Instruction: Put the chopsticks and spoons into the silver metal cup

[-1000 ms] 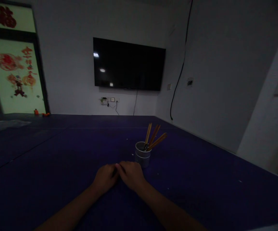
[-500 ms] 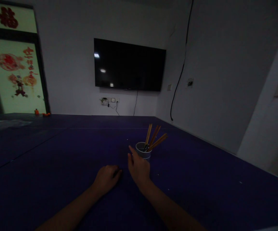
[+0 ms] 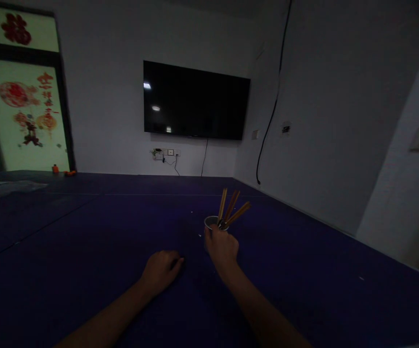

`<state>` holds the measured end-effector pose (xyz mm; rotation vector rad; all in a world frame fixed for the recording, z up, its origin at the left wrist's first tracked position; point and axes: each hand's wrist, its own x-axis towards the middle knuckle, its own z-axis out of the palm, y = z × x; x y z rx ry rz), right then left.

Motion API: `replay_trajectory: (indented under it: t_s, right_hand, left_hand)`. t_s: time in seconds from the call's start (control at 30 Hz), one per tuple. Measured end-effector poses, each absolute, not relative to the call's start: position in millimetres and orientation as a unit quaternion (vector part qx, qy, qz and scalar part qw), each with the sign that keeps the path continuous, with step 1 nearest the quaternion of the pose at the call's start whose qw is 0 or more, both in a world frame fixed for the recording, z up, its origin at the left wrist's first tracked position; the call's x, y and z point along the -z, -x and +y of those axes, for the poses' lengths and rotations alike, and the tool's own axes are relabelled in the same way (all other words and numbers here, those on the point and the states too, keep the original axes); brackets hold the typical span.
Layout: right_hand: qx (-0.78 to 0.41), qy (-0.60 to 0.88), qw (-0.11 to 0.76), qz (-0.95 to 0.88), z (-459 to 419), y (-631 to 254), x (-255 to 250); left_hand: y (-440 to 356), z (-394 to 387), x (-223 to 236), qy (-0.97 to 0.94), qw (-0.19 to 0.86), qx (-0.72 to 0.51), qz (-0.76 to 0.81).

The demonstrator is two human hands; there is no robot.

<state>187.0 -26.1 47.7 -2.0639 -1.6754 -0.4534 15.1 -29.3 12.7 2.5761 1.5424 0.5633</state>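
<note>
A grey cup stands on the dark purple surface before me. Several wooden chopsticks lean out of it in separate bunches, fanned toward the right. Dark, shiny pieces show at their base, too small to name. My right hand is at the cup's near side, its fingers closed at the rim and covering most of the cup's front. My left hand rests on the surface to the left of the cup, fingers curled under, thumb pointing right, with nothing visible in it.
A television hangs on the far wall above sockets and cables. A black cable dangles down the right wall. Small orange objects and a clear plastic sheet lie at the far left near a decorated door.
My right hand has moved right from beside the cup onto its rim, and its outstretched fingers have closed. The chopstick tops have shifted slightly left. My left hand stays put.
</note>
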Motion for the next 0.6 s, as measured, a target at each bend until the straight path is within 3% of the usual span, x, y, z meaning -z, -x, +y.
replay_trajectory:
  t_s: [0.47, 0.6]
  right_hand:
    - [0.223, 0.708, 0.264, -0.616, -18, -193, -36]
    - [0.240, 0.637, 0.307, -0.665, -16, -190, -27]
  left_hand:
    - [-15, -29, -11, -0.835, 0.053, -0.216, 0.503]
    - [-13, -26, -5, -0.816, 0.047, -0.302, 0.491]
